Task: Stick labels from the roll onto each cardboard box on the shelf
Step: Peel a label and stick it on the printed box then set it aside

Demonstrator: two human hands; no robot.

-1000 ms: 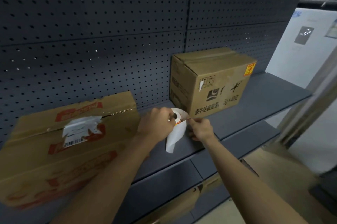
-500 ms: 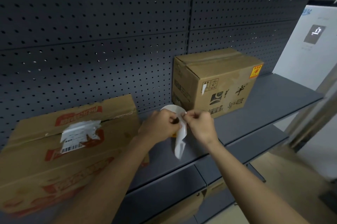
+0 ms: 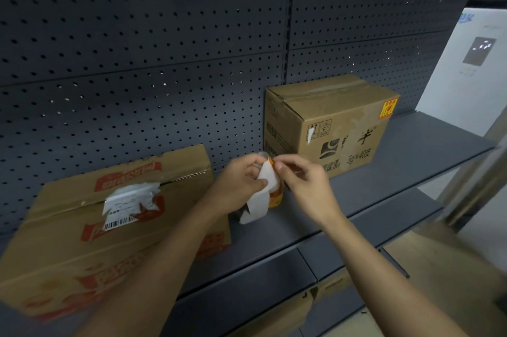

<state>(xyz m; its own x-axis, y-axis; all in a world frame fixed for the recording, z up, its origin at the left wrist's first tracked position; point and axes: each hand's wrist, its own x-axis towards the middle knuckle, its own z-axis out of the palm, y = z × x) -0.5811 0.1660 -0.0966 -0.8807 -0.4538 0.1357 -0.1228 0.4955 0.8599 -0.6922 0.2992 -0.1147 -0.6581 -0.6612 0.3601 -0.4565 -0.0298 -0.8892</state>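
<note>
The left hand grips the label roll; the right hand pinches a label, seemingly peeling it; next it likely needs pressing onto the cardboard box just beyond.

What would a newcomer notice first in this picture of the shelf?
Two hands meet at the centre: the left hand holds a white paper roll of orange labels, and the right hand pinches its top edge. Behind them, a black-printed brown cardboard box stands on the dark grey shelf; a red-printed brown cardboard box with a torn white label sits at left.
</note>
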